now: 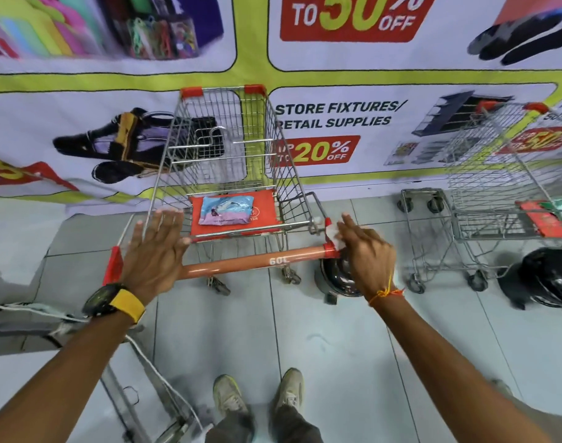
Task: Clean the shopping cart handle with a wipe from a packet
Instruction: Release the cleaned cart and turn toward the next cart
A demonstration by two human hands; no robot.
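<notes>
A wire shopping cart (228, 148) stands in front of me, its orange handle (251, 263) marked 60L running across. A blue and pink wipe packet (226, 210) lies on the red child seat flap (267, 215). My left hand (153, 251) rests flat and open over the handle's left end, fingers spread. My right hand (366, 251) is at the handle's right end, pressing a white wipe (332, 235) against the red end cap.
A second cart (503, 199) stands to the right, holding a red and green item. A black helmet (548, 276) lies on the tiled floor at right, and a dark round object (340, 276) below the handle. A printed banner wall (337, 116) is behind. My shoes (257, 394) are below.
</notes>
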